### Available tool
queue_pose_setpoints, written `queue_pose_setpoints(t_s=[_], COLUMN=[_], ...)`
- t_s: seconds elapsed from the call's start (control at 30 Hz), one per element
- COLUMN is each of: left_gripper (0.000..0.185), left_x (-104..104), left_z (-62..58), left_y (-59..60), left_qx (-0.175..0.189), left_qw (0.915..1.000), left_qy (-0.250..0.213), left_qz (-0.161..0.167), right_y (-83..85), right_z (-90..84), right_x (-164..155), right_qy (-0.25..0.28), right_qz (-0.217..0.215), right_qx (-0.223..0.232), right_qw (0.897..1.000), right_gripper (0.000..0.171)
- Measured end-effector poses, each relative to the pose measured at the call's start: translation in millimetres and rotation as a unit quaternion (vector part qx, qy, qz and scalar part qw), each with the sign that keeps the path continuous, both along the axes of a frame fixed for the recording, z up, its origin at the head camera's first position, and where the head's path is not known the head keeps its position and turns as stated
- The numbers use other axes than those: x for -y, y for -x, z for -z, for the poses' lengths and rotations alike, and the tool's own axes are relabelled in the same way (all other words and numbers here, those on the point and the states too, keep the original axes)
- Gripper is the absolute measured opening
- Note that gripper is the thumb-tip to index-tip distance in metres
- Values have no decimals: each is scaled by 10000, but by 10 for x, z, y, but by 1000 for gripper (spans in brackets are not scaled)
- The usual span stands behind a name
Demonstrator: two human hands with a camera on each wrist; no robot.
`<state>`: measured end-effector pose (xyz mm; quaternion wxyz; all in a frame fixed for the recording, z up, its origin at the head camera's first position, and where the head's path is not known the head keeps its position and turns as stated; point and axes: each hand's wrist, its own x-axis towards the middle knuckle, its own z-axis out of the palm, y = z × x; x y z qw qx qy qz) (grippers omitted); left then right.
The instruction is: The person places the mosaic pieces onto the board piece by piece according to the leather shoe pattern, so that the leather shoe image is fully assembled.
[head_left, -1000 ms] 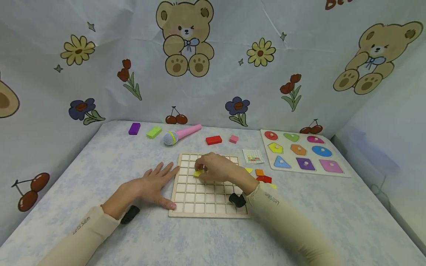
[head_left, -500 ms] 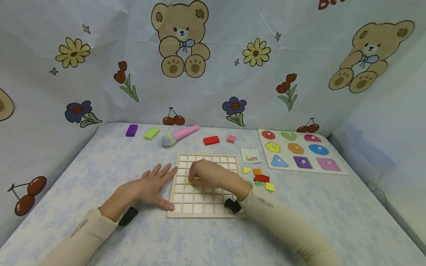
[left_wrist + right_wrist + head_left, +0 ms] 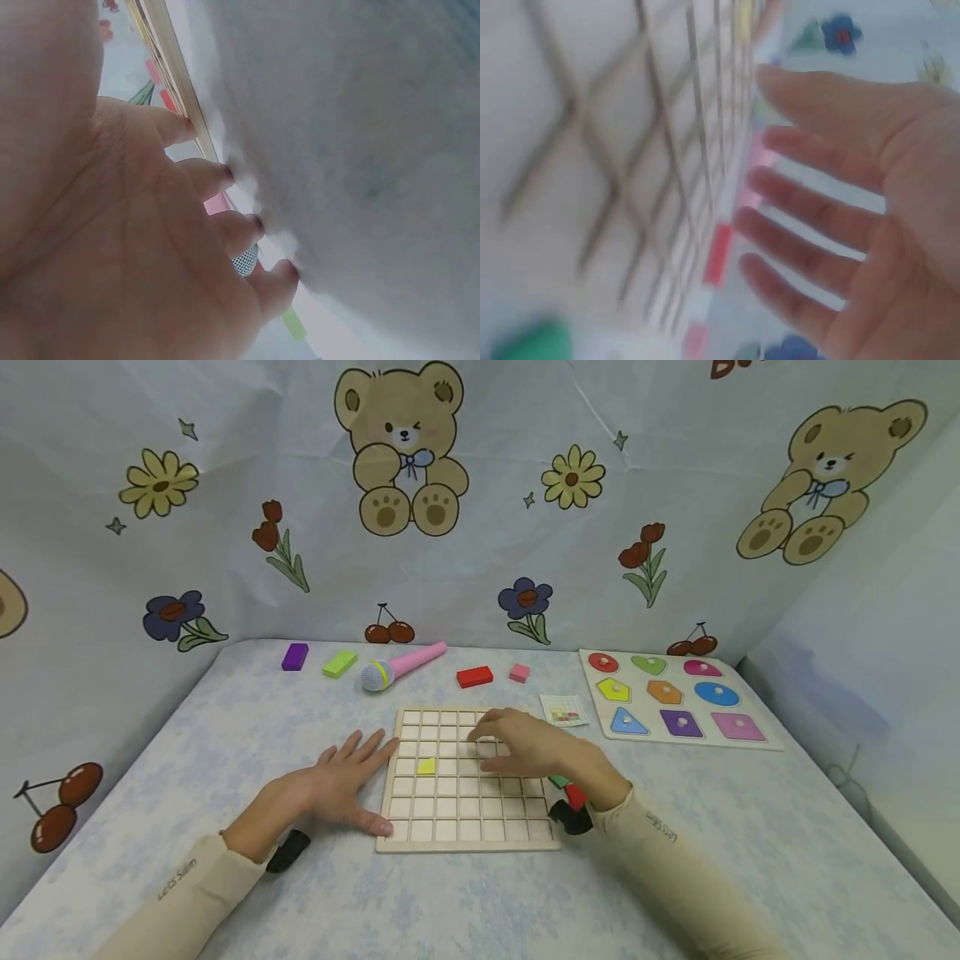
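Note:
A wooden grid board (image 3: 468, 846) with pale square cells lies flat on the table. One yellow tile (image 3: 426, 767) sits in a cell toward the board's left side. My left hand (image 3: 335, 787) lies spread at the board's left edge, its thumb on the lower left corner; in the left wrist view its fingertips (image 3: 279, 279) rest along the tabletop beside the wooden rim. Above the right part of the board hovers my right hand (image 3: 528, 745), fingers apart and nothing between them, as the right wrist view also shows.
Partly behind the right wrist lie a red tile (image 3: 575, 797) and a green tile (image 3: 559, 782). A patterned card (image 3: 564, 711) and a shape puzzle (image 3: 678, 697) are at right. Along the back lie a toy microphone (image 3: 401, 666) and purple (image 3: 295, 657), lime (image 3: 340, 664), red (image 3: 475, 677) and pink (image 3: 520, 672) blocks.
My right hand set the yellow tile into a left-side cell, let go and moved right with its fingers spread. My left hand has stayed at the board's edge.

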<state>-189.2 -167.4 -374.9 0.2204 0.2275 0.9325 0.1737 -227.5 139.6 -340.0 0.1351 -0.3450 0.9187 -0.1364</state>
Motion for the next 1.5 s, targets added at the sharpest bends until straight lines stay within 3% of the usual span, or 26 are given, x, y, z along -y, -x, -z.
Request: queue_pose_setpoints(t_s=[0.13, 0.3, 0.5, 0.83, 1.27, 1.5], left_gripper=[126, 127, 126, 127, 128, 127], left_x=[13, 17, 16, 2, 17, 25], left_z=[2, -19, -11, 0, 13, 6], left_y=[2, 25, 21, 21, 61, 40], left_qx=[-22, -13, 102, 91, 4, 40], left_qw=[10000, 10000, 9999, 9999, 9999, 9999], left_qy=[38, -6, -101, -22, 161, 87], left_qz=[18, 2, -40, -43, -31, -42], right_y=[107, 275, 390, 436, 442, 349], right_z=[-29, -32, 60, 140, 14, 19], right_x=[-354, -726, -869, -871, -731, -499], right_qy=[6, -97, -298, -175, -92, 494], right_qz=[516, 975, 1274, 1087, 1057, 813], right_qx=[186, 394, 732, 552, -204, -180], right_qw=[9985, 9944, 9887, 9924, 9941, 9953], right_gripper=[45, 34, 22, 12, 10, 8])
